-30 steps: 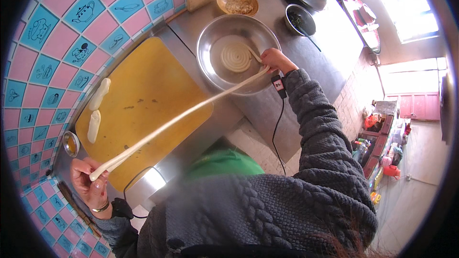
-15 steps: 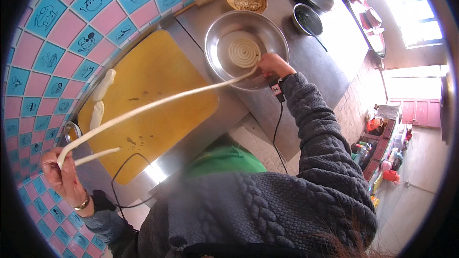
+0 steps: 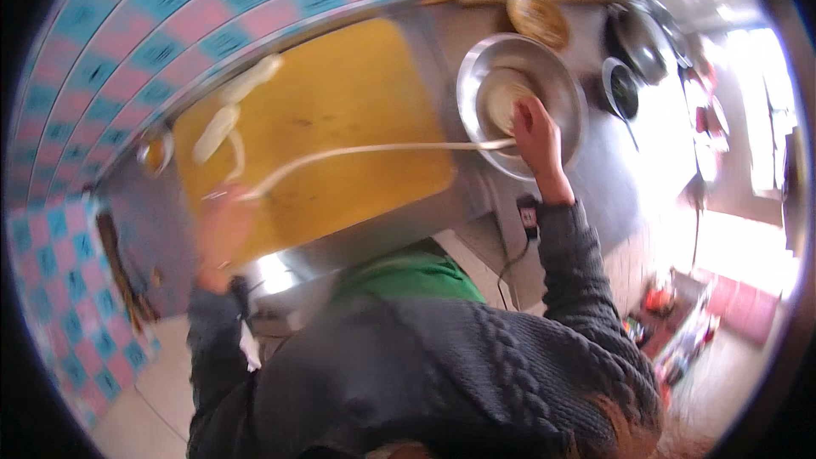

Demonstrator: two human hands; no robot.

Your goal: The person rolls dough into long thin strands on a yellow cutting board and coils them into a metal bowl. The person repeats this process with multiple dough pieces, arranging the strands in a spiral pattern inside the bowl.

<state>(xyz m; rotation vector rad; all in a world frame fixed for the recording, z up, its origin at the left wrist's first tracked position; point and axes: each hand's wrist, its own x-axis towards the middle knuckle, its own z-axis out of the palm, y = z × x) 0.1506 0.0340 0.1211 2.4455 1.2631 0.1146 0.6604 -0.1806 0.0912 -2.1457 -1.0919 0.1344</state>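
As the picture smears with motion, here comes the left hand [image 3: 225,221], swung in from beyond the yellow board [image 3: 357,76] to its 7 o'clock edge; the dough rope [image 3: 374,149] sags where it ran straighter half a second ago; that, I'd judge, means less pull on it and more slack for the right hand [image 3: 540,140] to work with! Over at 2 o'clock, the right hand hangs above the metal basin [image 3: 563,93], fingers drawn together, pinching the rope beside the dough coil [image 3: 501,102]; the left is so blurred I cannot tell its grip; the rope spans the board between the hands, long axis nearly 9 to 3, its left end dipping toward 8; past the left hand a short tail points to 12, near two dough pieces [image 3: 217,132].
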